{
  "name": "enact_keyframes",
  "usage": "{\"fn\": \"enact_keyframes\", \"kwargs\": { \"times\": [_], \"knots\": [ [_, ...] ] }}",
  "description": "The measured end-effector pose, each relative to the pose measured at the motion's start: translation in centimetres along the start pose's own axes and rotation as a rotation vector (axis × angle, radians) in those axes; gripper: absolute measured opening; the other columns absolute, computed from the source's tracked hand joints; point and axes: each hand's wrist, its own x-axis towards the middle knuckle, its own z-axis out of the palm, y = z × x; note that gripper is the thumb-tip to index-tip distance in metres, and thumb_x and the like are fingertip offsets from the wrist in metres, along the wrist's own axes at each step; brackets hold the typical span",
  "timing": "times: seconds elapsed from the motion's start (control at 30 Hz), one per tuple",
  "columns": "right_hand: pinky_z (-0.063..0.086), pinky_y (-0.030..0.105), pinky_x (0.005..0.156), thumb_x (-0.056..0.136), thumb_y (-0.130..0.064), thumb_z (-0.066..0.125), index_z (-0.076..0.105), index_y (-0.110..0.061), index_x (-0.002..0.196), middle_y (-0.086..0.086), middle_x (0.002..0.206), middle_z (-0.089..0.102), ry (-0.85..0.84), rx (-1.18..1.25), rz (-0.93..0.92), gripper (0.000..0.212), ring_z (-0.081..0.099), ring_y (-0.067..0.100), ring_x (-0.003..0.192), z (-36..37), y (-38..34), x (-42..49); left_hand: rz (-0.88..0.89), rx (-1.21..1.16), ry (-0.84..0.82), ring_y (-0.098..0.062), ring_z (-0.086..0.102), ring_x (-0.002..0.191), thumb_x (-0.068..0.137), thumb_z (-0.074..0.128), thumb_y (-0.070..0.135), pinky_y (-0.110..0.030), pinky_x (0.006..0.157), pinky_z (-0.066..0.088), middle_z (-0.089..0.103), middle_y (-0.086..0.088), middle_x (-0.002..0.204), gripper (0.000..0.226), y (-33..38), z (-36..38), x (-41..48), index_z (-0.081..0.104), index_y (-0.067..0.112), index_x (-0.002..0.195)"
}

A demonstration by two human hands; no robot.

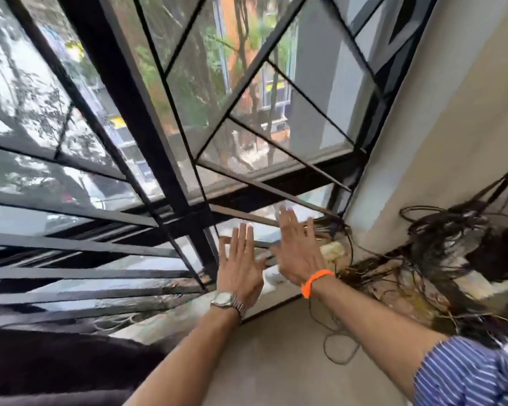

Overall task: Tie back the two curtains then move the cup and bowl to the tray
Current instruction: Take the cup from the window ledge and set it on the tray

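Fingers [241,238] of the left hand [241,271] spread wide, palm away from the person, holding nothing; right-hand fingers [288,221] also splayed and empty. Both hands are raised side by side, close but apart, in front of the lower window corner. Silver wristwatch [228,300] on the left wrist, orange band [316,281] on the right wrist, blue striped sleeve [467,376] pushed up the right arm. Dark fabric [56,356] bunched at lower left below the sill — cannot tell if it is one of the curtains. Cup, bowl and tray are out of view. Just past the hands, a dirty window ledge [276,281] with a pale object on it, too blurred to name. To the right, a tangle of dark cables [452,247] hangs against the beige wall [440,127] and trails down to the floor. Farther back — black metal window grille [135,112] over glass, trees and buildings outside, all motion-blurred.
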Motion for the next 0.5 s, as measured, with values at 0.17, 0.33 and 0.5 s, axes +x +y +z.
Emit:
{"fn": "enact_keyframes", "kwargs": {
  "times": [0.17,0.33,0.5],
  "knots": [
    [0.006,0.055,0.118,0.088,-0.038,0.041,0.015,-0.006,0.153,0.008,0.162,0.012,-0.132,0.018,0.079,0.077,0.009,0.021,0.15,9.5,-1.1,-1.8,-0.014,-0.028,-0.081,-0.022,0.026,0.146,0.093,0.036,0.043,-0.047,0.117,0.002,0.028,-0.008,0.158,0.069,-2.5,8.5,-2.1,0.028,0.006,0.15],
    [0.03,0.06,0.107,0.075,-0.028,0.034,0.046,0.003,0.138,0.02,0.145,0.046,-0.282,0.007,0.06,0.071,0.048,0.032,0.133,19.7,-2.0,-2.4,-0.002,-0.077,-0.135,-0.026,0.039,0.14,0.085,0.036,0.034,-0.053,0.113,0.01,0.042,-0.009,0.151,0.067,-4.2,16.9,-2.6,0.024,0.007,0.145],
    [0.026,0.053,0.106,0.07,-0.024,0.05,0.041,0.002,0.136,0.021,0.136,0.055,-0.328,0.026,0.048,0.072,0.056,0.035,0.125,26.7,-1.6,-2.5,-0.017,-0.084,-0.234,-0.029,0.048,0.133,0.081,0.036,0.033,-0.051,0.112,0.007,0.047,-0.01,0.147,0.068,-5.7,23.9,-2.3,0.04,0.005,0.143]
  ]
}}
